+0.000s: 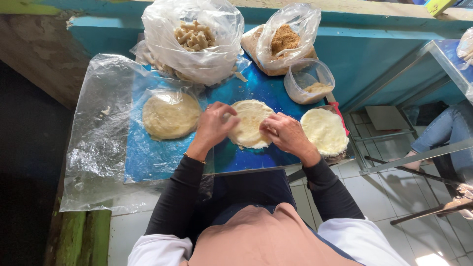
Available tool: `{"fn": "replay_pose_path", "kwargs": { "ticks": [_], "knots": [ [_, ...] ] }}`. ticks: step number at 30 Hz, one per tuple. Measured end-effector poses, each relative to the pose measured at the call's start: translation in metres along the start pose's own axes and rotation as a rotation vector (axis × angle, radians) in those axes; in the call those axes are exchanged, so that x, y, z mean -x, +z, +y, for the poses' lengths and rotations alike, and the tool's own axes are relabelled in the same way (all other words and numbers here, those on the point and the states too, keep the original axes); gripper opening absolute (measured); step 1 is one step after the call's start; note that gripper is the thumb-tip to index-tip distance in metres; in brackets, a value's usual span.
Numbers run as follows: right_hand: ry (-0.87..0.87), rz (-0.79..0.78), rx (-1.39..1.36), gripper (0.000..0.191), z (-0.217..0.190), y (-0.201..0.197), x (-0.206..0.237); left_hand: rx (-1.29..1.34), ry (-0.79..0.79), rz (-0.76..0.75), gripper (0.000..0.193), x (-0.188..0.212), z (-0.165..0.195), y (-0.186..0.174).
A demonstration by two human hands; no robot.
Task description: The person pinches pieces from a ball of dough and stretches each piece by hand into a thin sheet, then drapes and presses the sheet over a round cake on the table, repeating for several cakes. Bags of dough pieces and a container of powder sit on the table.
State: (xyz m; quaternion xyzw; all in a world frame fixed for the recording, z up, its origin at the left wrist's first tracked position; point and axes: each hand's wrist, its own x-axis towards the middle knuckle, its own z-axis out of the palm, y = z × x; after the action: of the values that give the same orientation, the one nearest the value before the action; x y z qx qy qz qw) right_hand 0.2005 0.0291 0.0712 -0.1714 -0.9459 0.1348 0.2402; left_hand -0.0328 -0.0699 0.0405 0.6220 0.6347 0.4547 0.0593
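Head view: a person works at a blue table (pixel 162 157).
Edges: stacked wrappers (pixel 324 130) sit at the right edge; a bagged stack (pixel 170 115) lies left, open room at the near edge.
Wrapper: a pale, round thin wrapper (pixel 250 123) lies mid-table.
Hands: left hand (pixel 215 125) and right hand (pixel 287 134) pinch its rim, fingers curled.

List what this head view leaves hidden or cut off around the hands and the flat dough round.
- Flat dough round: side edges hidden under left hand and right hand.
- Fingertips: curled onto the round, grip unclear.
- Lower contents of the big bag: blurred by crinkled plastic.
- Seated person: cut off by the right edge.
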Motion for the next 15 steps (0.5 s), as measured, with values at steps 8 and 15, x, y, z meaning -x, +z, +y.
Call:
{"fn": "replay_pose_path", "kwargs": {
  "ticks": [8,15],
  "knots": [
    [0.209,-0.002,-0.112,0.014,0.001,0.007,-0.013,0.018,0.258,-0.109,0.01,0.0,0.009,0.014],
    [-0.052,0.057,-0.06,0.034,0.0,0.009,-0.019,0.119,0.079,-0.144,0.013,-0.009,0.005,0.021]
  ]
}}
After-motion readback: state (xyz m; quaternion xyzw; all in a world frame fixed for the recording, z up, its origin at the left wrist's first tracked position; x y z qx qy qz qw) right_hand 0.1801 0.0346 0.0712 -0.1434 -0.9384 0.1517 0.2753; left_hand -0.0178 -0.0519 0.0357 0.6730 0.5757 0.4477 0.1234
